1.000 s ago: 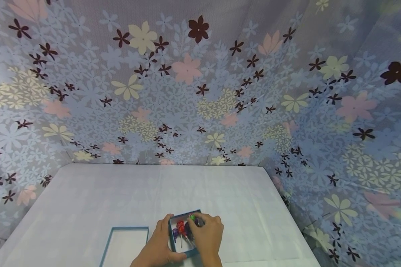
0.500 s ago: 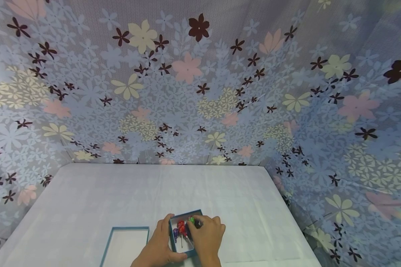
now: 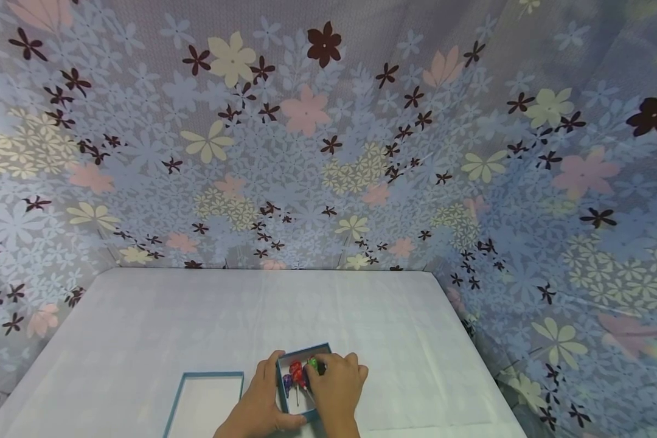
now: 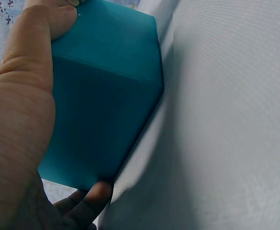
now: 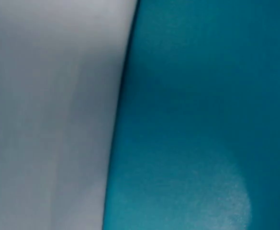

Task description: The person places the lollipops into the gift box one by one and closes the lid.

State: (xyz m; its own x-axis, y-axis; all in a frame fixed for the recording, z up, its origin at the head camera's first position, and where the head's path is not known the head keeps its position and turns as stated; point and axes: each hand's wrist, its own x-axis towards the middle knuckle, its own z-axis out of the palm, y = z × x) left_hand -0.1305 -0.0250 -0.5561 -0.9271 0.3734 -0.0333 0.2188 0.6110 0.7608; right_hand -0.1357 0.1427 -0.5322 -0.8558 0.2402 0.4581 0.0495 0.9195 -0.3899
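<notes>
A teal-blue box [image 3: 313, 348] with a white inside sits, open side up, near the front of the table. My left hand [image 3: 257, 398] grips it, thumb at the near side and fingers along the far left corner; the left wrist view shows the box's teal walls [image 4: 101, 115] between thumb and fingers. Inside lie a red-wrapped lollipop [image 3: 296, 370] and a purple one [image 3: 287, 382], sticks toward me. My right hand [image 3: 340, 384] reaches in from the right, thumb and forefinger pinching a green-wrapped lollipop [image 3: 312, 363]. That hand hides the box's right part. Only a teal wall [image 5: 192, 115] fills the right wrist view.
To the left of the box lies a shallow white tray-like lid [image 3: 213, 373] with a teal rim, cut off by the lower frame edge. A white cloth covers the table [image 3: 263, 316]. Flowered fabric [image 3: 306, 182] hangs behind and at both sides.
The green lollipop and the right fingertips have shifted slightly down and deeper into the box. The left hand, the box and the lid stay in place.
</notes>
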